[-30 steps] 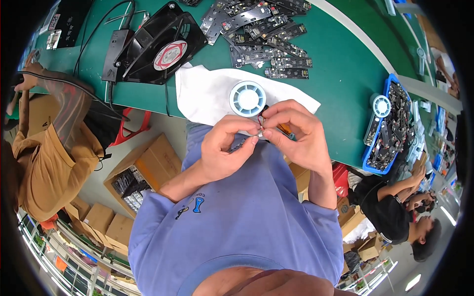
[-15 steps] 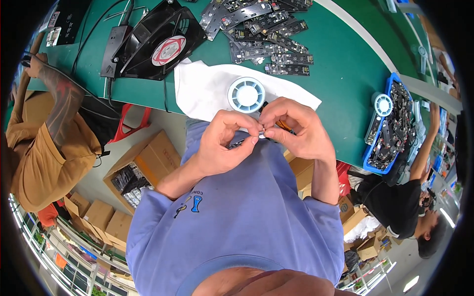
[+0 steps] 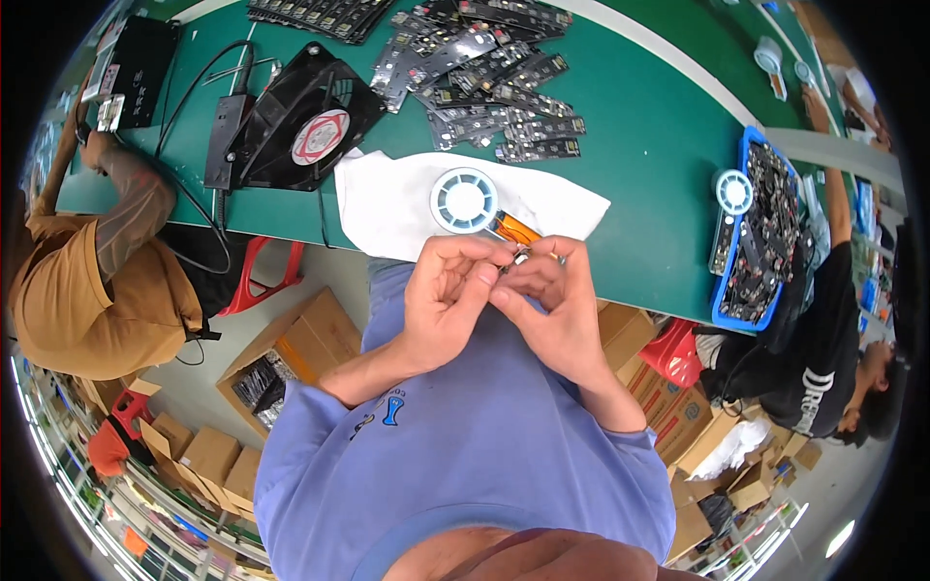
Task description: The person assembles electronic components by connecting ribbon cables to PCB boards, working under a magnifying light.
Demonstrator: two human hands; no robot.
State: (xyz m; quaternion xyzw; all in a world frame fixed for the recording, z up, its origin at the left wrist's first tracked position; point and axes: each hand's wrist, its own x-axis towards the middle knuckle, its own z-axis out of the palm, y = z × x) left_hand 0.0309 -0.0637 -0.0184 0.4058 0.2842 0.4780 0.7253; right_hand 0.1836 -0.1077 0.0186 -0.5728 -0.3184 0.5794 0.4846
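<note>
At my waist, by the table's front edge, my left hand (image 3: 448, 302) and my right hand (image 3: 550, 308) meet at the fingertips. Both are closed in a pinch around a small dark-and-silver part (image 3: 521, 259), mostly covered by fingers, so its exact kind is hidden. Just beyond them a light-blue round fan head (image 3: 464, 200) with a spoked grille rests over a white cloth (image 3: 383, 198). Between the fan head and my fingers shows an orange battery-like block (image 3: 518, 229); whether it is joined to the held part cannot be seen.
Black circuit boards (image 3: 542, 129) lie heaped beyond the cloth. A black box fan (image 3: 315, 126) with a power adapter (image 3: 229, 136) stands left. At right, a blue tray (image 3: 719, 308) holds boards, with another light-blue fan head (image 3: 733, 192) at its edge. Co-workers sit at both sides.
Both hands have moved slightly down and turned, the right hand shifting left with its fingers more curled. More of the orange block now shows beside the fan head. The view has shifted a little.
</note>
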